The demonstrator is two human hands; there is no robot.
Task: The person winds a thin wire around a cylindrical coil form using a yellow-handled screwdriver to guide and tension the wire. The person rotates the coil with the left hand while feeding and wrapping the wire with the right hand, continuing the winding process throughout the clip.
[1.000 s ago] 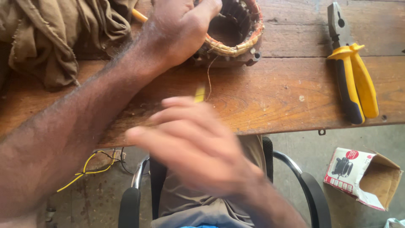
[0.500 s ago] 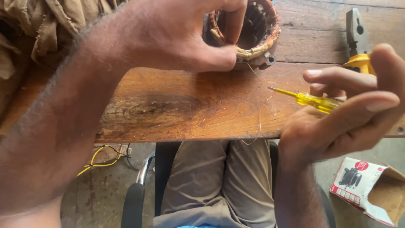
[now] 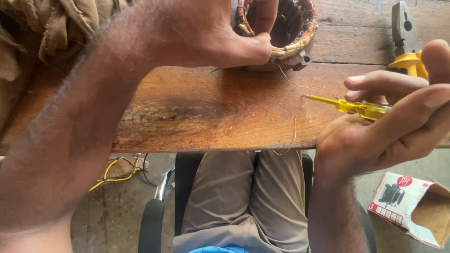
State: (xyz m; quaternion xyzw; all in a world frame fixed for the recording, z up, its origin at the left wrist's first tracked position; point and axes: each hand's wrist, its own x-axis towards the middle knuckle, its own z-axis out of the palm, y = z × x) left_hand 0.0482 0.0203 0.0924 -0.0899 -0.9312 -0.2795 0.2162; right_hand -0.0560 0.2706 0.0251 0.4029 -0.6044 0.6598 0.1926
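On the worn wooden table [image 3: 197, 112], your left hand [image 3: 225, 35] is closed on the rim of the round motor stator with copper windings [image 3: 286, 33], thumb dipped inside, while your right hand [image 3: 389, 126] pinches a slim yellow transparent-handled screwdriver [image 3: 349, 106], tip toward the stator. Loose thin copper wire [image 3: 294, 119] trails over the edge; snagging it with the tip could tear the winding, I judge.

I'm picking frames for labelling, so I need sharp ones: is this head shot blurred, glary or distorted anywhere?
Head view: warm daylight, no harsh glare on the wooden bench. The left hand on the motor stator and the right hand holding the yellow screwdriver look sharp. The near left forearm looms large and soft. The pliers and cardboard box are cut by the frame edges.
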